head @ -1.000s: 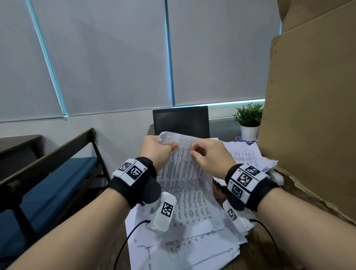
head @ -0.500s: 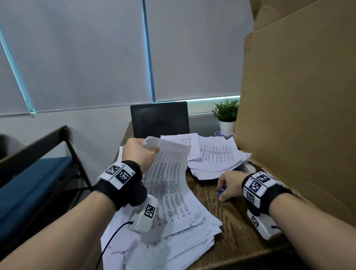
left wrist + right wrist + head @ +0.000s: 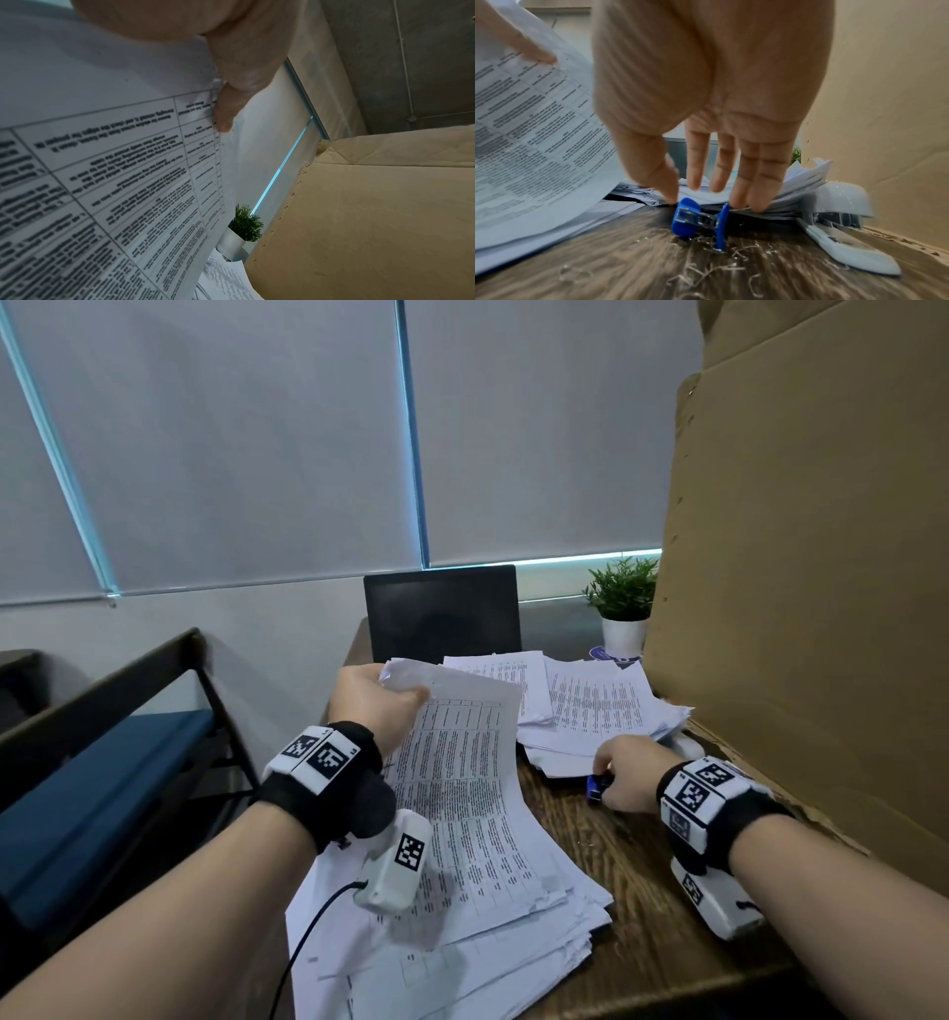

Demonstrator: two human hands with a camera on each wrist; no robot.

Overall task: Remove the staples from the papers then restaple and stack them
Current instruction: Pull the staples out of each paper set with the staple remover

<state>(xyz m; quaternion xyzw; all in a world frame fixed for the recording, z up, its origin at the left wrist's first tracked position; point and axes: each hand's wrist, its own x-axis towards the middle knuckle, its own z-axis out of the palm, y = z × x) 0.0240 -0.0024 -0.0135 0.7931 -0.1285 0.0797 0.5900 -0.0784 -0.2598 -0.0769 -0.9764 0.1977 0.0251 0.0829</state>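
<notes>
My left hand (image 3: pixel 377 698) grips the top corner of a stapled set of printed sheets (image 3: pixel 457 762), lifting that end off the paper stack (image 3: pixel 462 942) below; the thumb (image 3: pixel 231 85) presses the sheets' (image 3: pixel 115 182) edge. My right hand (image 3: pixel 624 778) is down on the wooden table (image 3: pixel 631 891), its thumb and fingers (image 3: pixel 734 194) pinching the small blue staple remover (image 3: pixel 695 219), which shows as a blue spot (image 3: pixel 598 785) in the head view. A white stapler (image 3: pixel 841 233) lies just to the right of it. Several pulled staples (image 3: pixel 718 270) litter the wood.
A second pile of papers (image 3: pixel 601 711) lies behind my right hand. A dark laptop screen (image 3: pixel 441 613) and a small potted plant (image 3: pixel 624 603) stand at the back. A tall cardboard sheet (image 3: pixel 796 608) walls the right side. A blue-cushioned bench (image 3: pixel 102 762) is at the left.
My right hand has let go of the sheets' top edge and dropped to the table onto the blue staple remover. My left hand keeps holding the corner up.
</notes>
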